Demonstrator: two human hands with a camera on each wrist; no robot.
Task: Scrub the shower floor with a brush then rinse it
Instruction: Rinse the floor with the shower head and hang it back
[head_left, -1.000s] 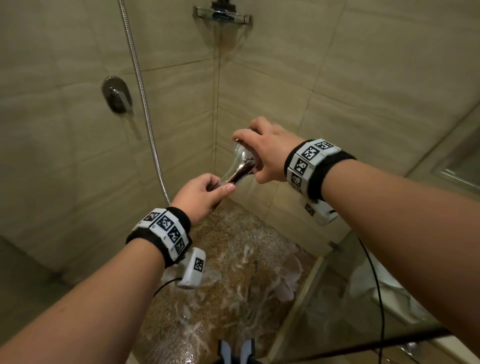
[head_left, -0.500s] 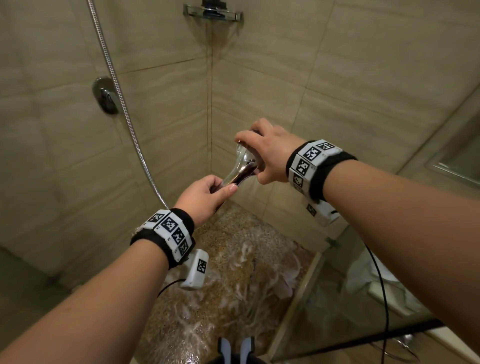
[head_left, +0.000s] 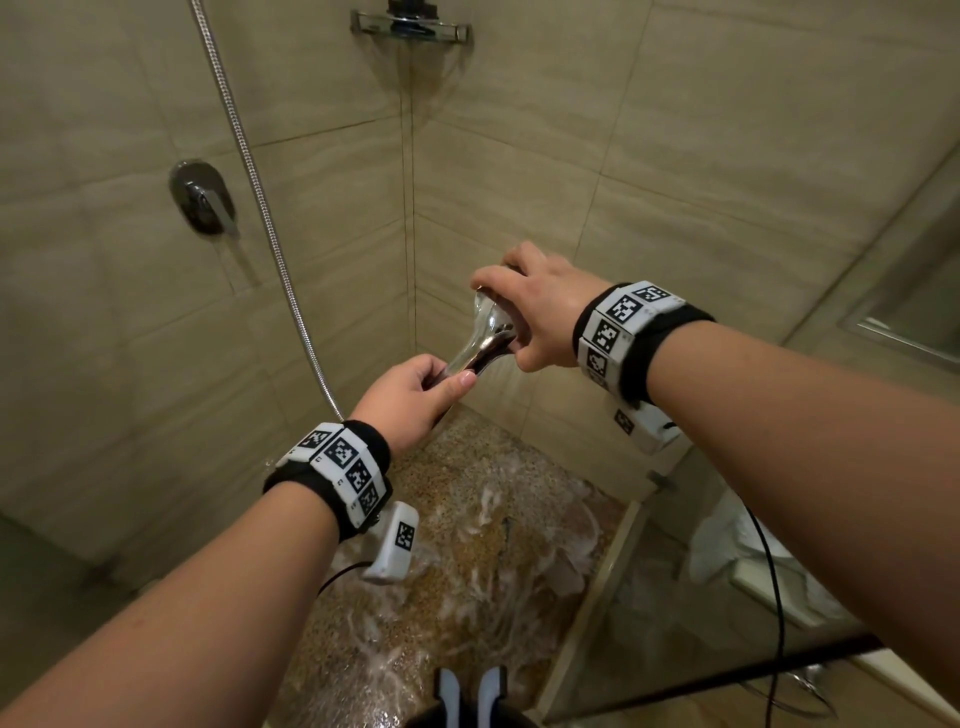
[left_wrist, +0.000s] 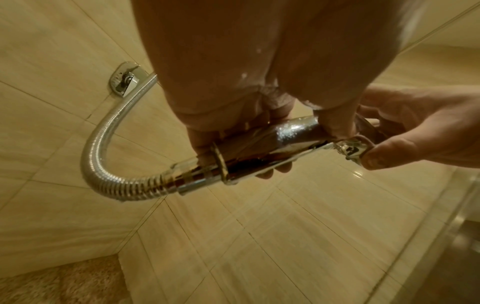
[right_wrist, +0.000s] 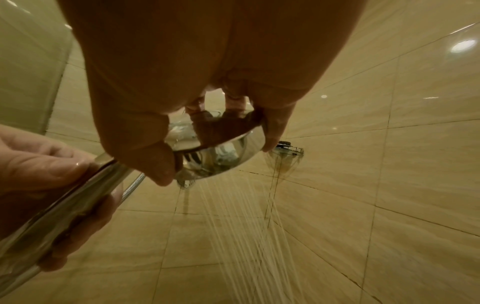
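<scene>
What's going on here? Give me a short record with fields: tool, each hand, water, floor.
tool: chrome shower head on a metal hose
left hand: grips the handle
right hand: holds the round head by its rim
water: spraying down from the head
floor: speckled shower floor, wet, with white foam streaks
brush: not in view

Your left hand (left_wrist: 233, 86) gripped the chrome shower handle (left_wrist: 259, 150), fingers curled round it. Your right hand (left_wrist: 415, 131) held the far end of it, thumb beneath. The ribbed metal hose (left_wrist: 103, 144) curved from the handle's base up past a chrome wall fitting (left_wrist: 124, 79) on the beige tiles (left_wrist: 259, 246).
</scene>
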